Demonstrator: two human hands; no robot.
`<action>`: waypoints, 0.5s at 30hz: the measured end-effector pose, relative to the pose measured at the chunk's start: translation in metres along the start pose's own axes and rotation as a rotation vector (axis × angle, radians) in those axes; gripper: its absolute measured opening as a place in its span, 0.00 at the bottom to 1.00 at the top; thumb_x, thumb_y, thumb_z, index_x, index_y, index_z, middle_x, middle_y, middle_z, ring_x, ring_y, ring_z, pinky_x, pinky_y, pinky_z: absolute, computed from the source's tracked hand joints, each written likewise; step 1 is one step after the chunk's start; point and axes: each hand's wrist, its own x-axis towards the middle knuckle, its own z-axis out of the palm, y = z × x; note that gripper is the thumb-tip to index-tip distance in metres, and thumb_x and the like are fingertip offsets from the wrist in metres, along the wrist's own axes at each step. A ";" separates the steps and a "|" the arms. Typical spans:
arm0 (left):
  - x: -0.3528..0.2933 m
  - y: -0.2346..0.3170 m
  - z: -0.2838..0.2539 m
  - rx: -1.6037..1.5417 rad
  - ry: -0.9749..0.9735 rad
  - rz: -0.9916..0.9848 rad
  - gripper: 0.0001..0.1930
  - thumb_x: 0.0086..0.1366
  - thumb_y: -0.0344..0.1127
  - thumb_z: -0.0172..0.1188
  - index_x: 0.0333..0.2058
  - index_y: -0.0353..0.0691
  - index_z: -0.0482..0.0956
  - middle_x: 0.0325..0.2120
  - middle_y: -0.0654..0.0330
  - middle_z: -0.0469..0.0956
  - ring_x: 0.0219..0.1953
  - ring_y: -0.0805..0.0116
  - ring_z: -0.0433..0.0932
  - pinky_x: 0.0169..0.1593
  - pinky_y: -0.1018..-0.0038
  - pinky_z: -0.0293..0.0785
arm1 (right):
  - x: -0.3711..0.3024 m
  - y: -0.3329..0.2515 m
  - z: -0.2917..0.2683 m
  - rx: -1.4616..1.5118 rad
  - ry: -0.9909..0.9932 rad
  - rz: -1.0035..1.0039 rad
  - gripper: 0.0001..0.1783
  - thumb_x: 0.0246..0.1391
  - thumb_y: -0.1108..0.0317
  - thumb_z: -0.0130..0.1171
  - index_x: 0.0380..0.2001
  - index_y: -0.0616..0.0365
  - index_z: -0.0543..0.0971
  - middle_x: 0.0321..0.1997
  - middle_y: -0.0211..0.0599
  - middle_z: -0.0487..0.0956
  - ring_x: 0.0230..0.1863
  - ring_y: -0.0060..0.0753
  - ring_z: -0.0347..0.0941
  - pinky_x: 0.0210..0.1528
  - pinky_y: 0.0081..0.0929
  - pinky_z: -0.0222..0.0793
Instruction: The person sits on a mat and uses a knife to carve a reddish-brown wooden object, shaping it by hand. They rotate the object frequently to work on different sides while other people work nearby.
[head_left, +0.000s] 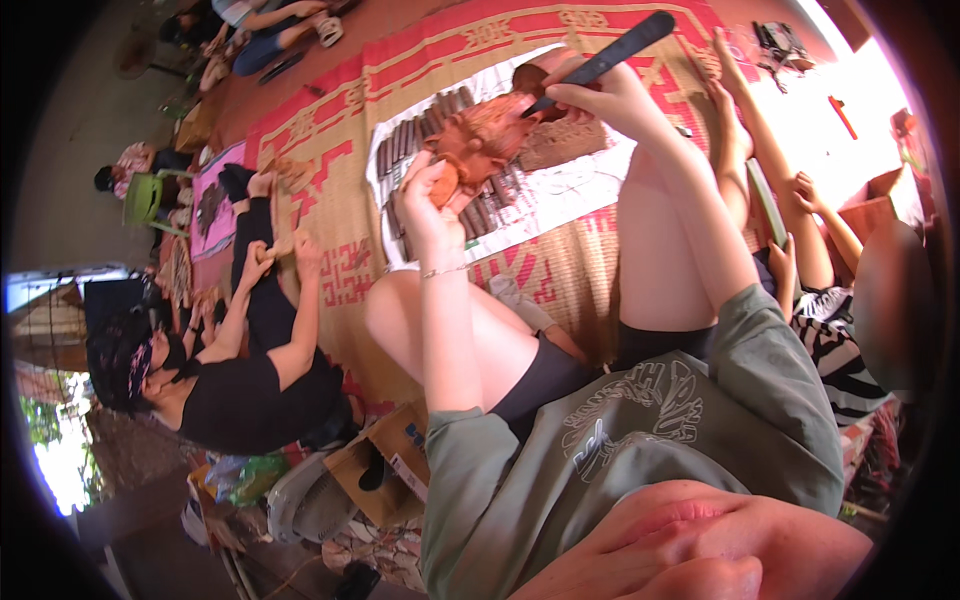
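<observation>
In front of me I hold up a reddish-brown carved wooden piece [485, 130] with a lumpy, uneven surface. My left hand [432, 198] is closed around its near, rounded end. A long dark tool [622, 56], flat and wider at its upper end, is gripped in my right hand [606, 100]; its narrow tip meets the carving, and I cannot tell its exact kind. Beneath the carving lies a white cloth [610, 185], bearing rows of slim brown-handled tools [400, 150] and a flat brown slab [568, 145]. The carving hides some of them.
A patterned red and tan mat [580, 260] spreads under my legs. On my left a person in black [245, 400] works on a small pale piece; another person's legs [735, 150] reach in at right. A cardboard box [375, 470] stands behind at left, and a red-handled tool [843, 117] lies far right.
</observation>
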 end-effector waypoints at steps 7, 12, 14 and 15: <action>0.002 0.000 0.008 0.045 -0.088 -0.044 0.26 0.51 0.29 0.52 0.52 0.28 0.66 0.41 0.49 0.73 0.40 0.58 0.77 0.38 0.62 0.77 | 0.014 0.012 -0.036 -0.081 0.196 -0.044 0.08 0.46 0.67 0.62 0.29 0.60 0.79 0.23 0.32 0.78 0.24 0.20 0.74 0.27 0.18 0.68; 0.001 0.001 0.011 0.030 -0.118 -0.052 0.27 0.52 0.31 0.51 0.52 0.29 0.65 0.44 0.49 0.72 0.43 0.58 0.76 0.41 0.61 0.77 | 0.015 0.012 -0.050 0.188 0.452 0.001 0.17 0.48 0.57 0.61 0.35 0.59 0.80 0.35 0.30 0.79 0.38 0.22 0.73 0.40 0.21 0.67; 0.000 0.004 0.010 0.013 -0.122 -0.079 0.27 0.53 0.32 0.50 0.53 0.31 0.64 0.44 0.49 0.72 0.43 0.58 0.76 0.41 0.61 0.77 | 0.024 0.029 -0.058 0.555 0.362 0.159 0.18 0.50 0.57 0.60 0.40 0.57 0.78 0.40 0.32 0.77 0.42 0.26 0.72 0.43 0.23 0.66; 0.000 0.006 0.008 0.011 -0.162 -0.083 0.27 0.53 0.33 0.49 0.54 0.32 0.63 0.45 0.49 0.72 0.44 0.55 0.75 0.42 0.58 0.77 | 0.028 0.034 -0.061 0.737 0.314 0.237 0.19 0.50 0.57 0.60 0.42 0.56 0.77 0.42 0.33 0.77 0.43 0.29 0.72 0.44 0.25 0.66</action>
